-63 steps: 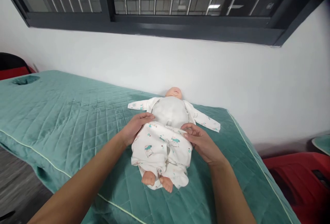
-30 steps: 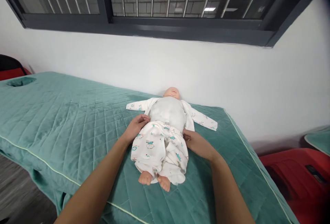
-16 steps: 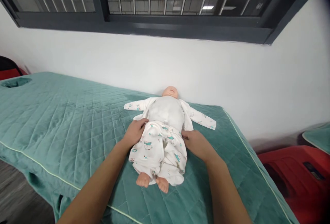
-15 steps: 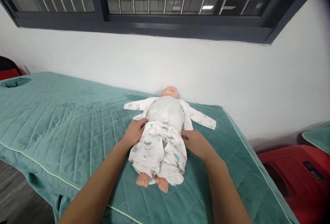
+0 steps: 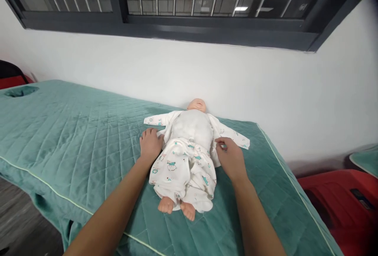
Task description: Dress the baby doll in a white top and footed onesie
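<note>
A baby doll [image 5: 197,105] lies on its back on a green quilted bed, its bare feet towards me. Its white patterned shirt [image 5: 234,135] is spread open at the front, over a plain white torso [image 5: 192,124]. White printed trousers [image 5: 174,165] cover the legs up to the waist. On the left side of the doll, my left hand [image 5: 150,144] has its fingers bent over the shirt's side edge, the fingertips partly hidden. At the other side, my right hand [image 5: 232,157] pinches the shirt's front edge between thumb and fingers, beside the waist.
The bed [image 5: 88,130] runs along a white wall [image 5: 165,67] under a dark-framed, barred window [image 5: 218,32]. A face hole [image 5: 22,91] is at its far left end. To the right stands a red plastic object [image 5: 333,197], with another green cover [image 5: 366,161] behind.
Both hands have left the trouser waist and moved up and outward to the shirt's side edges. The shirt's right flap now hangs lower beside the waist.
</note>
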